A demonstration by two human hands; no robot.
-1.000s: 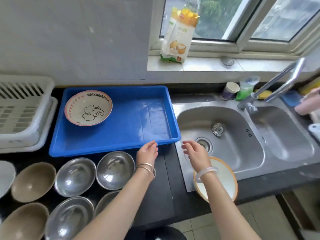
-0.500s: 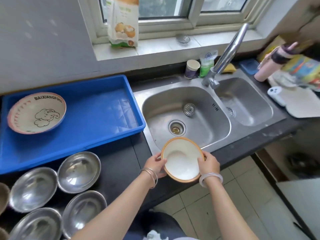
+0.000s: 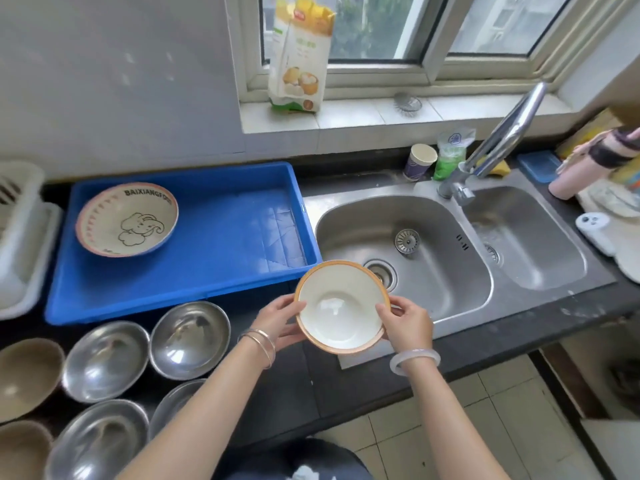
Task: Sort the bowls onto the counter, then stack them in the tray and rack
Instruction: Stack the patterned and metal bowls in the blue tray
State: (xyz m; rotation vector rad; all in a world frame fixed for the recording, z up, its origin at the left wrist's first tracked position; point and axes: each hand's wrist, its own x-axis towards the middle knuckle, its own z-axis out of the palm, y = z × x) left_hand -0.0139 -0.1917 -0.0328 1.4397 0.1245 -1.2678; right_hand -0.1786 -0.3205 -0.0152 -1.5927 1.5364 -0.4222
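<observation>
I hold a white bowl with an orange rim (image 3: 341,306) in both hands, above the counter edge beside the sink. My left hand (image 3: 280,320) grips its left rim and my right hand (image 3: 408,323) grips its right rim. Behind it lies a blue tray (image 3: 221,271) holding one elephant-print bowl (image 3: 126,220) at its far left. Several steel bowls (image 3: 189,339) and two brown bowls (image 3: 27,375) sit on the dark counter at the lower left. A white dish rack (image 3: 20,233) stands at the left edge.
A double steel sink (image 3: 433,216) with a tall tap (image 3: 498,140) fills the right. A paper cup (image 3: 419,162) and green packet (image 3: 450,154) stand behind it. A flour bag (image 3: 299,53) rests on the windowsill. A pink bottle (image 3: 581,168) stands at far right.
A second ago my hands hovered open above the bowl on the counter edge. They took hold of it and lifted it up and slightly left toward the tray corner.
</observation>
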